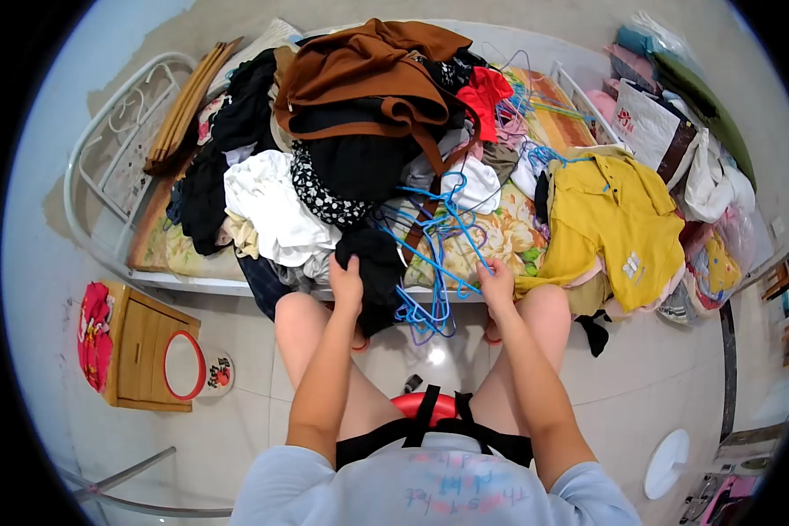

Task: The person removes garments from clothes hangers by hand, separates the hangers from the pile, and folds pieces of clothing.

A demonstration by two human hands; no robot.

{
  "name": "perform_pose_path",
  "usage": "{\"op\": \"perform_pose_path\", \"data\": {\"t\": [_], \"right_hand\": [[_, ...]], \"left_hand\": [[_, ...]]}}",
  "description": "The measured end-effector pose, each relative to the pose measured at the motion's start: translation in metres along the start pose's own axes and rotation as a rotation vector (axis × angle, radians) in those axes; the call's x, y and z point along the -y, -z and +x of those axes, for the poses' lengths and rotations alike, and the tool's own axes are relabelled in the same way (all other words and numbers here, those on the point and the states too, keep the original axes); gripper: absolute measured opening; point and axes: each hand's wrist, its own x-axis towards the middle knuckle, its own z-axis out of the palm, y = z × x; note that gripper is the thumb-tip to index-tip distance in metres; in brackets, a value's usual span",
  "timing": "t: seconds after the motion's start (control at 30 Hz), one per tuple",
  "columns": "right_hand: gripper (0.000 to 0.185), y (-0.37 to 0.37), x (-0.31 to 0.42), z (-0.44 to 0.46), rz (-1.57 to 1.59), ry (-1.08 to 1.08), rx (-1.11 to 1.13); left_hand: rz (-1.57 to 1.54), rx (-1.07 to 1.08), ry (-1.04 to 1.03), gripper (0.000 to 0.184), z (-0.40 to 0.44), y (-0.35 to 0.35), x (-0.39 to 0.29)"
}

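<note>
On the bed's near edge, my left hand (pixel 346 282) is closed on a black garment (pixel 374 263) that hangs over the side. My right hand (pixel 497 285) grips one corner of a blue clothes hanger (pixel 429 259), its hook end pointing away from me. Between my knees, several more blue and purple hangers (pixel 426 317) dangle in a tangle over the edge. White clothing (pixel 276 206) lies just left of the black garment. A yellow shirt (pixel 618 219) is spread to the right of my right hand.
A high clothes heap, topped by a brown coat (pixel 368 74), covers the bed (pixel 188 282). Bags (pixel 653 127) crowd the right end. On the floor are a wooden cabinet (pixel 145 346), a red-rimmed bin (pixel 219 373) and a round white object (pixel 667 465).
</note>
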Motion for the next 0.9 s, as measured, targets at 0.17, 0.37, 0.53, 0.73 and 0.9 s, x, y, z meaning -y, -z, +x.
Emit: {"op": "perform_pose_path", "data": {"t": [0.17, 0.37, 0.53, 0.73, 0.9], "right_hand": [[0.015, 0.008, -0.006, 0.002, 0.135, 0.003, 0.033], [0.019, 0.029, 0.017, -0.018, 0.045, -0.015, 0.193], [0.015, 0.044, 0.050, -0.029, 0.580, -0.388, 0.410], [0.018, 0.026, 0.051, 0.001, 0.558, -0.426, 0.517], [0.019, 0.021, 0.059, -0.008, 0.494, -0.379, 0.532]], "left_hand": [[0.079, -0.087, -0.043, 0.025, -0.005, 0.019, -0.021], [-0.096, 0.016, -0.059, 0.035, -0.005, 0.050, -0.042], [-0.331, 0.151, 0.064, 0.035, -0.024, 0.055, -0.054], [-0.320, 0.215, 0.281, 0.038, -0.064, 0.029, -0.095], [-0.385, 0.238, 0.255, 0.038, -0.073, 0.027, -0.096]]}}
